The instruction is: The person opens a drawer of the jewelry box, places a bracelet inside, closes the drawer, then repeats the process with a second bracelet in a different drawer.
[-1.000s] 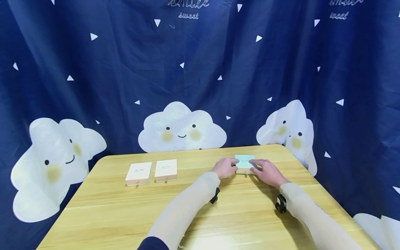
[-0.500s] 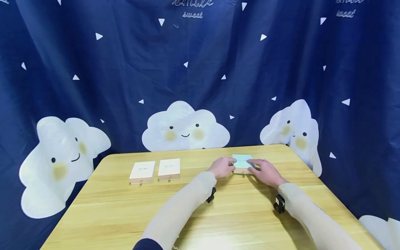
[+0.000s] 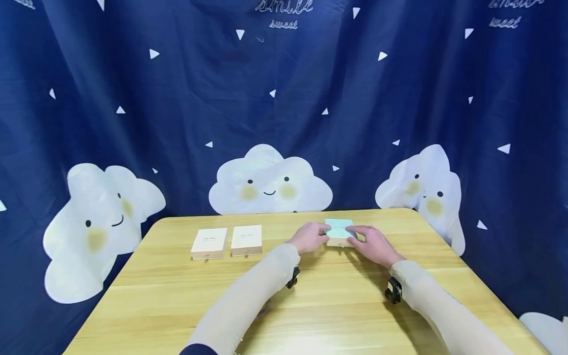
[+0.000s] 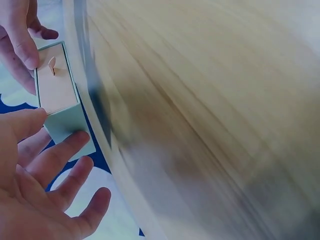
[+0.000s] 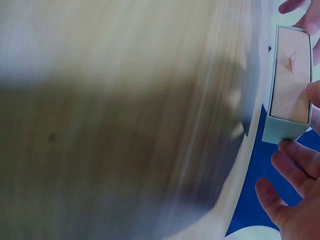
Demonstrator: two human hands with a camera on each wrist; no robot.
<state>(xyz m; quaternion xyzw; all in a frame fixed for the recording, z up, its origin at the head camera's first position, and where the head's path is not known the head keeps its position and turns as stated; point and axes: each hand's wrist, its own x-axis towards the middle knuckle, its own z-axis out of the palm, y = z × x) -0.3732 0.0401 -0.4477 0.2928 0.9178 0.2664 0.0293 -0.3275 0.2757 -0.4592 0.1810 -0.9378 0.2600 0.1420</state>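
Observation:
In the head view, a mint-green drawer box [image 3: 339, 228] with a pale pink front sits near the back edge of the table. My left hand [image 3: 309, 237] holds its left side, and my right hand [image 3: 373, 244] holds its right side. The left wrist view shows the box's pink drawer front [image 4: 59, 82] with a small ribbon pull; my left thumb touches a front edge and a finger lies along the side. Much of my right hand [image 5: 300, 185] is cut off by its wrist view, where fingertips touch the box's side. The far side of the box is hidden.
Two white drawer boxes, a left one [image 3: 209, 241] and a right one [image 3: 246, 239], stand side by side on the wooden table [image 3: 177, 301], left of my hands. A dark blue curtain [image 3: 284, 118] with clouds hangs close behind the back edge.
Both hands and the mint-green box have shifted left along the table, nearer the white boxes. The head view has turned slightly left. The grip looks the same.

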